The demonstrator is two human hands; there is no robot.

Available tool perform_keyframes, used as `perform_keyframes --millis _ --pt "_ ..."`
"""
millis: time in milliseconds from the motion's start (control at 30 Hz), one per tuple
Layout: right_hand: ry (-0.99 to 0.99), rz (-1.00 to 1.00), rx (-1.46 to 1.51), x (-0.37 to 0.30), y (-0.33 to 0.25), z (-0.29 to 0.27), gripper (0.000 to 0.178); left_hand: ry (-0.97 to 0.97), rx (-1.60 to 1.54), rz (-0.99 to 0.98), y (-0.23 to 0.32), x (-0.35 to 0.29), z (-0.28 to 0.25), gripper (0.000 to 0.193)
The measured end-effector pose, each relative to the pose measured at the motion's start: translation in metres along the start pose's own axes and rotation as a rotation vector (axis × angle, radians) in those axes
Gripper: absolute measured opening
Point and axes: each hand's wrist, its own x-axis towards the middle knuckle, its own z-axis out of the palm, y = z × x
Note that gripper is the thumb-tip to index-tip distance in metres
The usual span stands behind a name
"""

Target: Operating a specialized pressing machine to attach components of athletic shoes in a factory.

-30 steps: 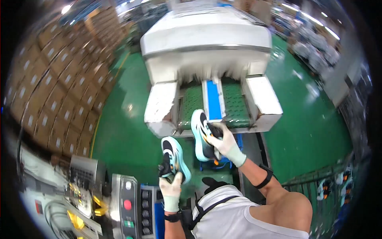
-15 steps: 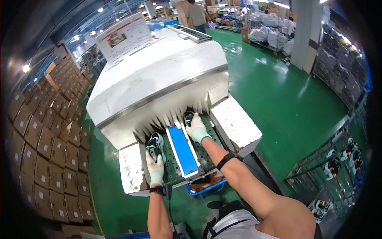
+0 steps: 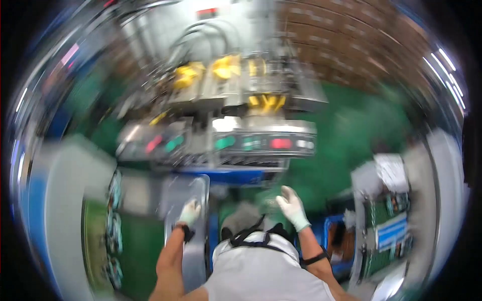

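Both my hands wear white gloves. My left hand (image 3: 190, 211) is over a grey metal tray-like surface (image 3: 187, 251); its fingers are blurred, and no object shows in it. My right hand (image 3: 292, 207) hangs in the air to the right, above the green floor, fingers apart and nothing in it. Neither hand touches a shoe. On the left, several dark and teal sneakers (image 3: 114, 233) lie in a row on a green belt. More shoes (image 3: 397, 202) lie on the conveyor to the right.
Ahead stands a blurred machine (image 3: 266, 143) with red and green buttons and yellow parts (image 3: 226, 67). A pale machine housing (image 3: 65, 200) flanks me on the left. A blue-rimmed crate (image 3: 327, 236) sits near my right forearm. Stacked brown cartons (image 3: 331, 37) rise at the back right.
My view has swung from the white conveyor machine to the button machine, blurring the picture. Both hands have left the two shoes they were touching at the conveyor opening.
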Motion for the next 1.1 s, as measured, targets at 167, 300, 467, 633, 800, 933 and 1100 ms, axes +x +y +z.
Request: perform_keyframes --millis 167,300,467,633,800,933,1100 --pt "-0.426 0.029 -0.373 0.030 0.054 0.092 0.058 0.952 -0.249 -0.735 -0.229 -0.173 -0.063 0.042" --pt "-0.625 0.177 -0.680 0.016 0.093 0.126 0.059 1.053 -0.477 -1.185 -0.320 -0.352 0.022 0.056" --pt "-0.616 0.151 -1.063 0.048 0.118 0.058 0.041 1.151 -0.503 -1.437 -0.393 -0.411 0.030 0.101" --pt "-0.661 0.250 -1.252 0.062 0.055 0.106 0.024 1.435 -0.259 -1.132 -0.489 -0.485 -0.076 0.093" --pt "-0.790 -0.077 -1.244 0.069 -0.002 0.238 0.042 1.291 -0.102 -1.107 -0.532 -0.473 -0.094 0.044" --pt "-0.991 0.004 -0.884 0.005 -0.059 0.356 0.054 1.293 -0.001 -1.053 -0.471 -0.451 -0.090 0.022" --pt "-1.201 -0.139 -0.793 -0.060 -0.042 0.411 0.059 1.142 -0.241 -0.816 -0.333 -0.384 -0.072 0.020"
